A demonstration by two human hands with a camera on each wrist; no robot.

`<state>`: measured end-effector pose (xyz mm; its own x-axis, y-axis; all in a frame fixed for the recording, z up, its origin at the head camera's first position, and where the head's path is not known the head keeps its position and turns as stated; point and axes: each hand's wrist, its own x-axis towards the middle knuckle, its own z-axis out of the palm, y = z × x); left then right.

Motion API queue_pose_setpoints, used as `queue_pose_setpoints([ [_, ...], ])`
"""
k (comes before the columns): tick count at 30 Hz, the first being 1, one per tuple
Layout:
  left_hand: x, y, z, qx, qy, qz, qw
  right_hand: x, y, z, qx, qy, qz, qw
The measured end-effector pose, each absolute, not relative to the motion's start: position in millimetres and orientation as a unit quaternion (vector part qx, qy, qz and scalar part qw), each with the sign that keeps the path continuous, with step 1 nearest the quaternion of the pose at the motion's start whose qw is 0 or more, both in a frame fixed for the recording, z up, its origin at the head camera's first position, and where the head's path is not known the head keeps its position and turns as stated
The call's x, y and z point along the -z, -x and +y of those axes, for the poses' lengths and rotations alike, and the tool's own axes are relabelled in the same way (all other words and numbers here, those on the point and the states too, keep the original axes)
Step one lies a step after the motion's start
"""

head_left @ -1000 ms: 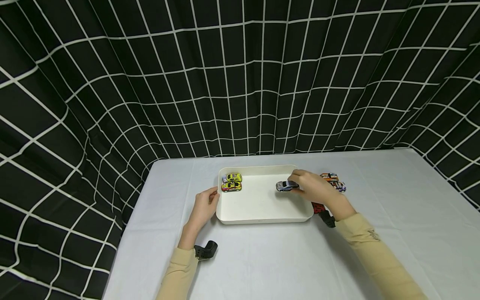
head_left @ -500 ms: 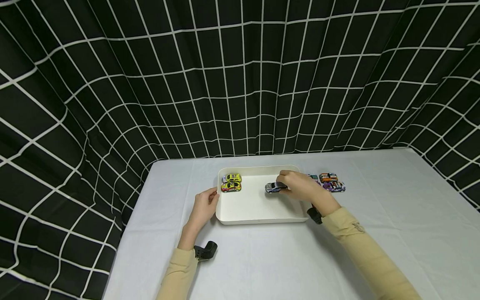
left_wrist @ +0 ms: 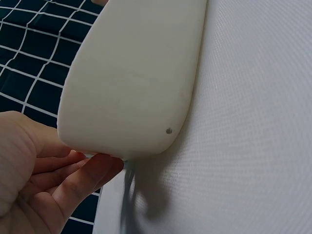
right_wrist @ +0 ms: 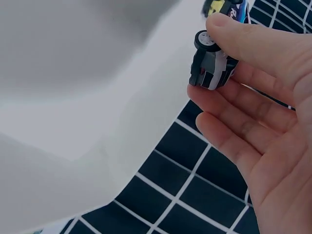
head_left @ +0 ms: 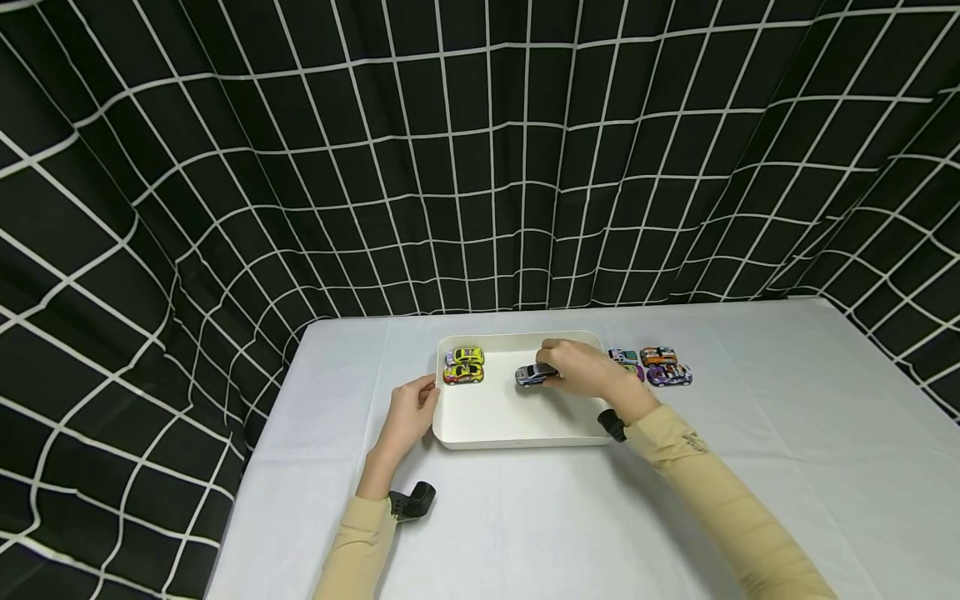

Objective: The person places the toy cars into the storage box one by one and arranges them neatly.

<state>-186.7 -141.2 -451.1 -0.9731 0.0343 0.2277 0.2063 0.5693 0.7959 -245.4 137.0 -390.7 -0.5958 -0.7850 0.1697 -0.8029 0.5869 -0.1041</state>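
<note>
My right hand (head_left: 581, 369) pinches a silver-and-dark toy car (head_left: 531, 374) between thumb and fingers, over the middle of a white tray (head_left: 517, 440). In the right wrist view, one end and a wheel of that toy car (right_wrist: 210, 66) show beyond the thumb. My left hand (head_left: 407, 412) holds the tray at its left end; in the left wrist view its thumb and fingers meet the tray (left_wrist: 131, 83) at the end wall, with some fingertips hidden. A yellow toy car (head_left: 468, 356) and a red-and-yellow toy car (head_left: 462, 374) stand side by side at the tray's left.
Right of the tray lie an orange toy car (head_left: 658, 356), a purple-and-white toy car (head_left: 670, 375) and a teal-and-white toy car (head_left: 622, 357), with another partly hidden by my right arm. A white cloth covers the table (head_left: 525, 525); a black gridded curtain (head_left: 480, 167) stands behind.
My right hand has moved left across the tray with the silver-and-dark toy car, uncovering more of the toy cars at the right. My left hand has stayed at the tray's left end.
</note>
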Motion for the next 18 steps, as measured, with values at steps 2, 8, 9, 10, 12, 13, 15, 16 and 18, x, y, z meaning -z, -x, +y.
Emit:
queue_pose_setpoints([
  [2, 451, 186, -141, 0.459, 0.069, -0.881, 0.095, 390, 246, 133, -0.083, -0.444, -0.891, 0.043],
  [8, 451, 186, -141, 0.455, 0.067, -0.883, 0.094, 390, 248, 122, -0.083, -0.444, -0.892, 0.023],
  [9, 451, 186, -141, 0.454, 0.066, -0.884, 0.094, 391, 249, 120, -0.083, -0.445, -0.892, 0.020],
  [10, 451, 186, -141, 0.452, 0.067, -0.884, 0.095, 392, 250, 119, -0.084, -0.446, -0.891, 0.018],
  [12, 451, 186, -141, 0.450, 0.069, -0.885, 0.095, 392, 251, 115, -0.082, -0.446, -0.891, 0.013],
  [13, 451, 186, -141, 0.450, 0.070, -0.885, 0.096, 393, 252, 113, -0.082, -0.447, -0.891, 0.010],
  [15, 450, 186, -142, 0.450, 0.070, -0.885, 0.096, 394, 253, 110, -0.082, -0.449, -0.890, 0.004],
  [16, 450, 186, -142, 0.452, 0.071, -0.884, 0.095, 394, 253, 109, -0.080, -0.450, -0.890, 0.001],
  [18, 450, 186, -142, 0.453, 0.073, -0.884, 0.095, 395, 254, 106, -0.077, -0.453, -0.888, -0.003],
])
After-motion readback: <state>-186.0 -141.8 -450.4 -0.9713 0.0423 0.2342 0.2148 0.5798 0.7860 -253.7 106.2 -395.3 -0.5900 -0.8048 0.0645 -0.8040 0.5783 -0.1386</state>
